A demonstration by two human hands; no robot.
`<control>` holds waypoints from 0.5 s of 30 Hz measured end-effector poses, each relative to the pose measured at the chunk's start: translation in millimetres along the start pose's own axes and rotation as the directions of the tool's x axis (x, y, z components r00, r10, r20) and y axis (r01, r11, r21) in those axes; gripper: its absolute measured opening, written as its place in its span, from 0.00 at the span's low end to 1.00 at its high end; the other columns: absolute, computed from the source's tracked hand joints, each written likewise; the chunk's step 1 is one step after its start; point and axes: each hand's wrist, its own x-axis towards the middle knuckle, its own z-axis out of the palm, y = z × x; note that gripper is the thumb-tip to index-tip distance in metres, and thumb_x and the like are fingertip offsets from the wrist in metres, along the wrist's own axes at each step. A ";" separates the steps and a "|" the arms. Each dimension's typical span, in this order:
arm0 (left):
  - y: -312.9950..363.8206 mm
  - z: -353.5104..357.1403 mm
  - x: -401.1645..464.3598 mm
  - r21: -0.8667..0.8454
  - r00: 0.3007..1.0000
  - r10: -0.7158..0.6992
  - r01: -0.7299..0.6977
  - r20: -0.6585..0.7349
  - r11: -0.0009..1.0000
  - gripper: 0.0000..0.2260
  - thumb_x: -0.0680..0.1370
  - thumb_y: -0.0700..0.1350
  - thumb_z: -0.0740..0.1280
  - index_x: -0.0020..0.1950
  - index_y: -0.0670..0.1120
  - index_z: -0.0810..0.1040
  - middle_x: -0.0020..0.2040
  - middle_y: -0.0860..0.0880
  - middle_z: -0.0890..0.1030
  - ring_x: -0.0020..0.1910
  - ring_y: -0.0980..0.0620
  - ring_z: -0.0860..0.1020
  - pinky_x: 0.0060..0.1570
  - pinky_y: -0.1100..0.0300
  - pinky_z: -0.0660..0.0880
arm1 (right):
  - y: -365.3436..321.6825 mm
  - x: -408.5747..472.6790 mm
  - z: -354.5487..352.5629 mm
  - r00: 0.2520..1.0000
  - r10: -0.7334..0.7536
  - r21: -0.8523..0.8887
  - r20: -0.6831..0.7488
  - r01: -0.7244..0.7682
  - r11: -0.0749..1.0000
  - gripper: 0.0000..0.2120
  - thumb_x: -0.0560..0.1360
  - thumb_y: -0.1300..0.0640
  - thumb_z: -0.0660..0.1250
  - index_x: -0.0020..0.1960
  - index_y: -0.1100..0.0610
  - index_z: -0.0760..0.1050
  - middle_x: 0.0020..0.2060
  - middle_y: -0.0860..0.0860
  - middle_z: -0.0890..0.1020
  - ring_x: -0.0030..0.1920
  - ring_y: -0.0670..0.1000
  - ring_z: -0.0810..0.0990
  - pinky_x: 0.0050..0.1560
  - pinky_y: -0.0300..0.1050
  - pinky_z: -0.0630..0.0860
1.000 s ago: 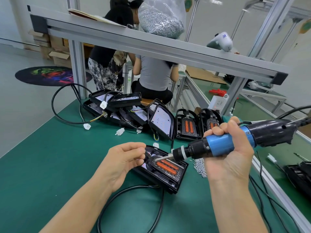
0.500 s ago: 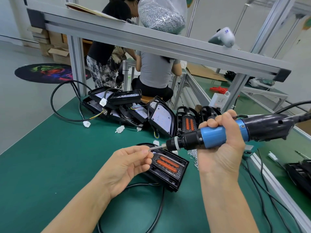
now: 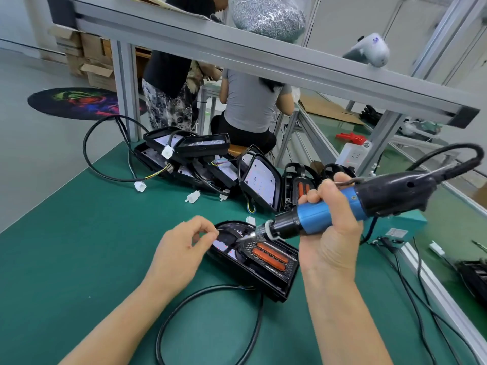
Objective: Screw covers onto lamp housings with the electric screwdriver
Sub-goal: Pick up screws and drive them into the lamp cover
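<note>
My right hand (image 3: 332,233) is wrapped around the blue barrel of the electric screwdriver (image 3: 342,206), fingers curled over the top and thumb underneath. The tool lies almost level, its black tail toward three o'clock and its tip (image 3: 243,237) toward nine o'clock, angled down onto the lamp housing (image 3: 253,259) in front of me. The tip sits at the near-left edge of the black grille cover (image 3: 268,255) with its two orange strips; whether it actually touches a screw I cannot tell.

My left hand (image 3: 181,248) hovers at nine o'clock from the housing, thumb and forefinger pinched close together just beside the tip. Anything between them is too small to make out, so I cannot tell whether I hold a screw.

The housing lies flat on the green table (image 3: 66,259), its black cable (image 3: 210,293) looping toward six o'clock. At twelve o'clock from it a pile of other housings (image 3: 197,159) leans together, with white plugs (image 3: 192,197) scattered near them. Above, on the grey shelf rail (image 3: 263,59), rests a bag of screws (image 3: 266,14). Beyond it two people (image 3: 247,101) have their backs to me.
</note>
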 end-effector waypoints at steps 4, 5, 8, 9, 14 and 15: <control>-8.2 5.9 -4.2 0.097 0.996 0.052 -0.059 0.069 0.993 0.07 0.76 0.43 0.68 0.40 0.54 0.77 0.33 0.61 0.76 0.31 0.59 0.70 0.36 0.66 0.65 | 13.0 -0.8 1.2 0.999 0.005 -0.103 0.041 -0.001 0.995 0.11 0.66 0.65 0.69 0.45 0.53 0.74 0.30 0.47 0.75 0.30 0.47 0.73 0.35 0.40 0.73; -10.0 5.6 -4.4 0.096 0.997 0.052 -0.058 0.063 0.994 0.07 0.76 0.42 0.68 0.40 0.54 0.77 0.32 0.62 0.75 0.31 0.60 0.71 0.35 0.67 0.64 | 16.3 -1.5 1.9 0.998 0.013 -0.121 0.055 -0.006 0.993 0.11 0.66 0.65 0.69 0.45 0.53 0.74 0.29 0.47 0.75 0.30 0.48 0.73 0.35 0.41 0.73; -15.2 6.3 -4.9 0.118 0.996 0.048 -0.056 0.070 0.991 0.09 0.76 0.42 0.68 0.40 0.55 0.77 0.31 0.56 0.74 0.32 0.59 0.70 0.35 0.67 0.62 | 24.9 -4.7 3.5 0.995 0.022 -0.196 0.098 -0.003 0.981 0.12 0.66 0.66 0.69 0.40 0.48 0.78 0.32 0.48 0.75 0.31 0.49 0.73 0.36 0.41 0.73; -16.1 7.1 -4.8 0.119 0.996 0.046 -0.055 0.075 0.991 0.10 0.76 0.42 0.68 0.40 0.57 0.76 0.33 0.54 0.75 0.32 0.59 0.70 0.36 0.66 0.64 | 27.0 -5.8 3.8 0.994 0.023 -0.227 0.104 0.002 0.974 0.12 0.66 0.65 0.69 0.37 0.47 0.79 0.33 0.49 0.75 0.32 0.49 0.73 0.37 0.42 0.73; -17.3 10.1 -2.9 0.101 0.996 0.037 -0.045 0.077 0.994 0.10 0.76 0.42 0.68 0.40 0.57 0.76 0.37 0.52 0.77 0.35 0.58 0.71 0.38 0.67 0.66 | 37.6 -8.5 4.6 0.995 0.041 -0.274 0.089 -0.015 0.962 0.12 0.65 0.66 0.70 0.41 0.49 0.77 0.31 0.51 0.74 0.33 0.52 0.72 0.39 0.44 0.71; -17.7 10.0 -3.4 0.097 0.996 0.037 -0.044 0.076 0.994 0.10 0.76 0.42 0.68 0.40 0.57 0.76 0.36 0.52 0.76 0.35 0.59 0.71 0.37 0.68 0.66 | 39.1 -8.9 4.9 0.994 0.044 -0.281 0.098 -0.015 0.960 0.12 0.65 0.66 0.69 0.41 0.49 0.77 0.31 0.50 0.74 0.33 0.51 0.72 0.40 0.44 0.71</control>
